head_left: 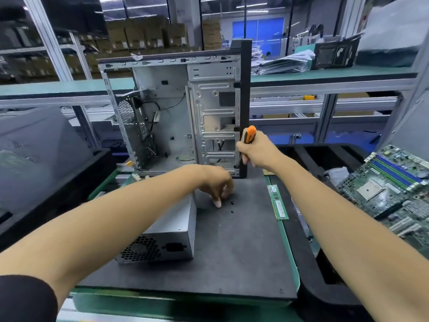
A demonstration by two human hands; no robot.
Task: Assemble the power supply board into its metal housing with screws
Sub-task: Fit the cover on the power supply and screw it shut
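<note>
I stand at a bench covered by a dark mat (232, 247). At twelve o'clock the open metal case (176, 112) stands upright on the mat's far edge, its side off and its bay bare. The grey supply (171, 231) lies on the mat at seven o'clock, well apart from the case's opening, vent grille facing me, so it is not yet fitted. A green memory stick (278, 203) lies along the mat's right edge at three o'clock, and a motherboard (390, 182) sits further right.

My right hand (257, 149) is wrapped tight round the orange screwdriver (248, 138), tip down, just in front of the case's black front edge. My left hand (218, 184) reaches down to the mat's middle, fingers loosely bent and holding nothing, one fingertip near a few small black screws (232, 203).

I judge this the screw-gathering step. Next I must pinch one screw cleanly, since they are tiny and loose.
</note>
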